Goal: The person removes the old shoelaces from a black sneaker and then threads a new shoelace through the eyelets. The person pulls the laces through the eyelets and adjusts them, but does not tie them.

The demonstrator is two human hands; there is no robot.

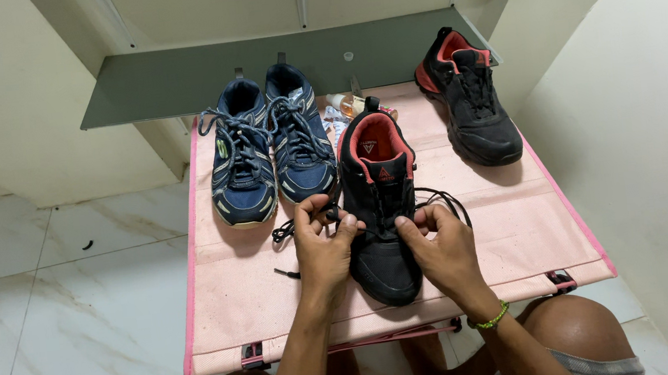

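Black shoe [380, 207] mid-table, lengthwise, toe toward the knees, heel away. Left hand [322, 247] and right hand [438, 247] pinching its laces [442, 195]. Navy pair [268, 149] close behind-left, matching shoe [469, 99] behind-right, small bottle [352, 104] between. All on pink table [521, 234].

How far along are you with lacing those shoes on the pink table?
The pair of blue shoes looks laced already. In hand is the middle black shoe: the left hand and right hand each pinch a black lace, whose ends lie loose. The other black shoe stands apart on the pink table; whether its laces are tied, I cannot tell.
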